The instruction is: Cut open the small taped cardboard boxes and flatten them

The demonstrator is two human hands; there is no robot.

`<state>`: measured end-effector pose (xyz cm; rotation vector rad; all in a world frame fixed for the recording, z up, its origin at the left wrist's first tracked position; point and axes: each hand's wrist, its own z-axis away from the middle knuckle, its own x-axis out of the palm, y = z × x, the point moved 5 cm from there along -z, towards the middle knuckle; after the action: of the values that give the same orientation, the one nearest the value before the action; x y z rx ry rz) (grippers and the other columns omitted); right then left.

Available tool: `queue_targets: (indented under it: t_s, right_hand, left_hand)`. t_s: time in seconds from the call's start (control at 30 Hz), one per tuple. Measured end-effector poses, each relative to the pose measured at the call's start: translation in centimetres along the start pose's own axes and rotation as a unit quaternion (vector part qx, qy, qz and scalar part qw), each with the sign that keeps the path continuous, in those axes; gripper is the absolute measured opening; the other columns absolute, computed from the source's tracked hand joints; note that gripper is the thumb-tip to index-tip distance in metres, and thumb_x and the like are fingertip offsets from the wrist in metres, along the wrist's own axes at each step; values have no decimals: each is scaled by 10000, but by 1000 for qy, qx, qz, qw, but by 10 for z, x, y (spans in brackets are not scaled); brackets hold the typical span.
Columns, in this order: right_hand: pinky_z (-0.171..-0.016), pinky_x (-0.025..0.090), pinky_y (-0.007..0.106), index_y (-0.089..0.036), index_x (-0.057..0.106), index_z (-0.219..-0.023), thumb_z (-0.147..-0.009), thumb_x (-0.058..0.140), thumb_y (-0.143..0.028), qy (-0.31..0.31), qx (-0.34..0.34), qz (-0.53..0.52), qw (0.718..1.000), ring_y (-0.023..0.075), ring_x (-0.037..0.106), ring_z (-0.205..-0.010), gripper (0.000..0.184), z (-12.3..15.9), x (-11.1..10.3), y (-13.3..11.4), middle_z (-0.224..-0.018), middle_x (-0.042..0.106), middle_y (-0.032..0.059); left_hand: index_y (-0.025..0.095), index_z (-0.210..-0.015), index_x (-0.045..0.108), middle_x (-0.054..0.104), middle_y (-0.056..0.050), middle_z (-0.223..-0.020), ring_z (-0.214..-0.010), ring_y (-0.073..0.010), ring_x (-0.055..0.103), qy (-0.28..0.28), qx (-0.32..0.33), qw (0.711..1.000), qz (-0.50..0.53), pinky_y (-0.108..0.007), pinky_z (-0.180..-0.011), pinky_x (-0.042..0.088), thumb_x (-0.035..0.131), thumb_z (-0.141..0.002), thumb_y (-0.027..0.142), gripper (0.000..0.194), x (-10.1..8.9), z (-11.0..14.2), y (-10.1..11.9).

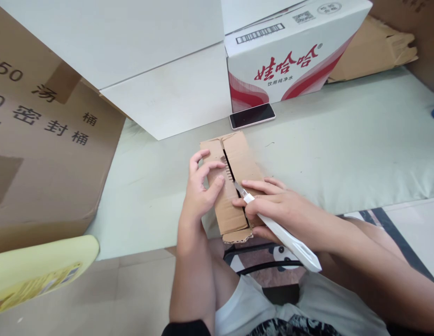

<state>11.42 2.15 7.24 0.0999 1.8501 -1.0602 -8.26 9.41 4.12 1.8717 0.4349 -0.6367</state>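
A small brown cardboard box (228,210) lies at the near edge of the pale green surface, with a dark slit running along its top between two flaps. A row of short dark marks lines the slit's left side. My left hand (200,189) rests on the left flap, its fingers spread and holding nothing. In my right hand (278,205) is a white utility knife (292,245), gripped by its handle. Its blade tip meets the slit near the middle of the box. Some right fingers also rest against the right flap. The box's inside is hidden.
Behind the box, a phone (252,116) lies in front of a white and red printed carton (283,70). Large white boxes (174,100) stand at the back left, beside a big brown carton (52,154). A yellow object (45,261) sits at lower left.
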Motion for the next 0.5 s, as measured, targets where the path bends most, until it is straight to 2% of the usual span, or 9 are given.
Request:
queue_targets:
  t_s: [0.27,0.5]
  right_hand:
    - [-1179,398,563,-244,597,-982,-986,603,-248,-5,1,-1,1000,283,427,-1532,9,-1,0,0,-1392,706,62]
    - [-1181,400,560,-246,614,-980,-981,609,-243,-4,5,-3,1000,280,430,-1530,5,0,0,0,-1387,708,65]
  left_hand:
    - [243,-1067,710,490,-129,-1431,-1475,-326,418,5,1,1000,4,-554,-1224,391,549,-943,601,412,0,0,2]
    - [243,-1089,700,471,-121,-1460,-1486,-324,399,-11,-2,1000,-17,-557,-1237,374,559,-950,543,360,-1,0,0]
